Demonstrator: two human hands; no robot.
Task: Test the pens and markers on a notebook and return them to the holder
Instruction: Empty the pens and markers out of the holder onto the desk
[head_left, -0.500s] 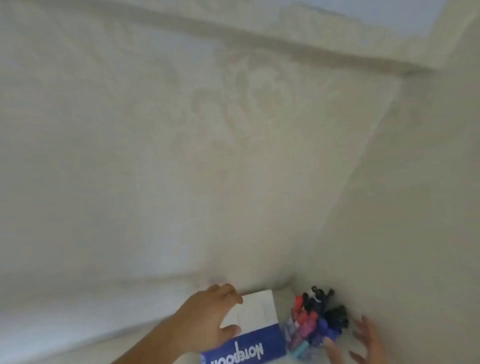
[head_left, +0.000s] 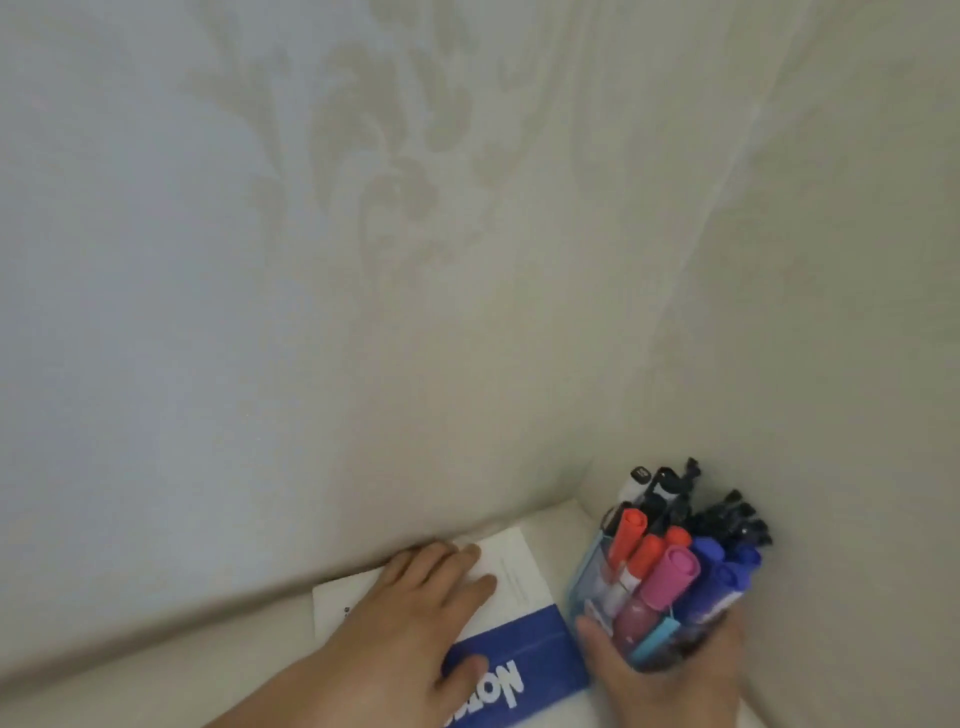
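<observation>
Pens and markers stand packed in a clear holder (caps up), just right of the notebook. Right hand curls round the holder's base; left hand rests flat, fingers straight, on the notebook.

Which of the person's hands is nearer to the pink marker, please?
Right. The right hand grips the holder containing the pink marker; the left hand rests flat on the notebook, off to the side.

Bare hands, seemingly sleeveless forearm
</observation>
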